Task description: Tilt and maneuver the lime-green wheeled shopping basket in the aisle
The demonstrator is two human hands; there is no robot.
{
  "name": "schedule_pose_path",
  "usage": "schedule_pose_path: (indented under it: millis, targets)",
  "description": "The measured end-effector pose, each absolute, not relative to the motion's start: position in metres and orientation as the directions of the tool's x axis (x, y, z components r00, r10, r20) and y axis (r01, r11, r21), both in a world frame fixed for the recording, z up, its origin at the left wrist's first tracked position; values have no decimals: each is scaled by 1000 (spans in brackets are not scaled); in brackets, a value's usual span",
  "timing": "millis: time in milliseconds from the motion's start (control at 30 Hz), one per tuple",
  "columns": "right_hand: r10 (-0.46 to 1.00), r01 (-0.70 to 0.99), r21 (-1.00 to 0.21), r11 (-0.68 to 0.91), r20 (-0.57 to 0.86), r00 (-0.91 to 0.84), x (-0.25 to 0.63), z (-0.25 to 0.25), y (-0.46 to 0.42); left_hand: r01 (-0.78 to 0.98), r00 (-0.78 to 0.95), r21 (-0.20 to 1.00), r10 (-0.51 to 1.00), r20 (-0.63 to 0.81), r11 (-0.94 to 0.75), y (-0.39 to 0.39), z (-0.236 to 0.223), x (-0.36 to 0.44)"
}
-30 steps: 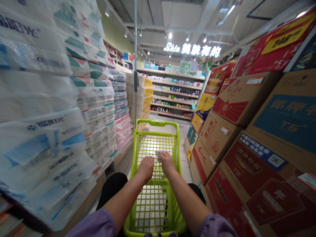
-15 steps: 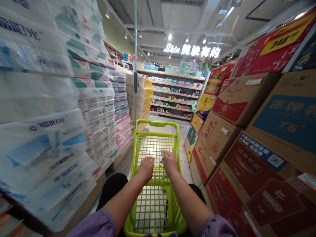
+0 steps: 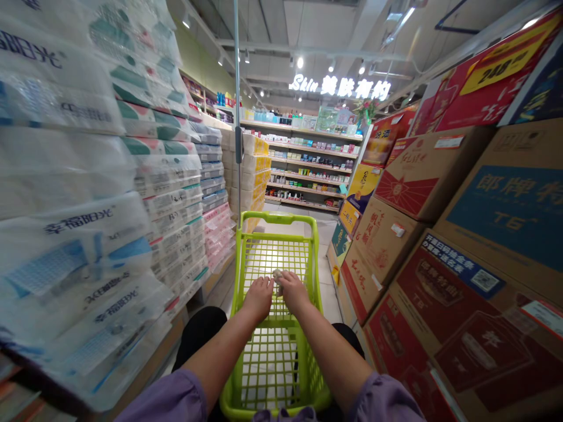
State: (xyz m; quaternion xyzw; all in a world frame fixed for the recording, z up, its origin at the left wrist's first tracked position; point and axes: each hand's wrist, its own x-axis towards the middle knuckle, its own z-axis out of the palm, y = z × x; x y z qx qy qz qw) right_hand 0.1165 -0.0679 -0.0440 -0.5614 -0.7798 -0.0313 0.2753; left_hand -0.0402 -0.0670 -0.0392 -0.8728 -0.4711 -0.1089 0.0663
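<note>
Small pale item [image 3: 277, 274], mostly hidden, ID unclear, clamped in R hand [image 3: 292, 288] over green basket [image 3: 281, 218]. L hand [image 3: 258, 298] at item's 8 o'clock, thumb hidden; can't tell if open/closed. Packs [image 3: 79, 234] 9 o'clock, boxes [image 3: 488, 287] 3 o'clock, both cut off.

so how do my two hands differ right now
The right hand has a small pale thing at its fingertips, while the left hand shows nothing held. The left hand's fingers point mostly forward, while the right hand's fingers angle across toward the left hand. Both are over the green basket, backs up, with purple sleeves further up the arms.
</note>
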Motion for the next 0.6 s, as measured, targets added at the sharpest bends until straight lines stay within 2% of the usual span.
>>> schedule_pose_path:
  millis: [67, 200, 267, 400, 467, 533, 600]
  targets:
    - [866, 889, -257, 379, 437, -243, 112, -46, -74, 832, 536, 4, 805, 255, -555, -69, -38, -41]
    - [922, 929, -288, 232, 371, -115, 113, -49, -91, 817, 558, 0, 791, 250, -576, -74, -32, -43]
    - [934, 930, -302, 208, 343, -97, 119, -49, -97, 817, 564, -17, 793, 228, -576, -75, -29, -45]
    - [933, 937, -337, 94, 359, 36, 125, -50, -103, 815, 574, -16, 802, 163, -580, -77, -25, -50]
    - [931, 935, -332, 126, 366, 4, 123, -51, -104, 818, 568, 2, 809, 147, -575, -78, -26, -52]
    - [918, 915, -306, 262, 371, -138, 120, -52, -105, 822, 562, 16, 815, 140, -569, -78, -28, -54]
    - [903, 904, -288, 316, 385, -193, 119, -52, -105, 829, 552, 22, 822, 139, -559, -78, -29, -54]
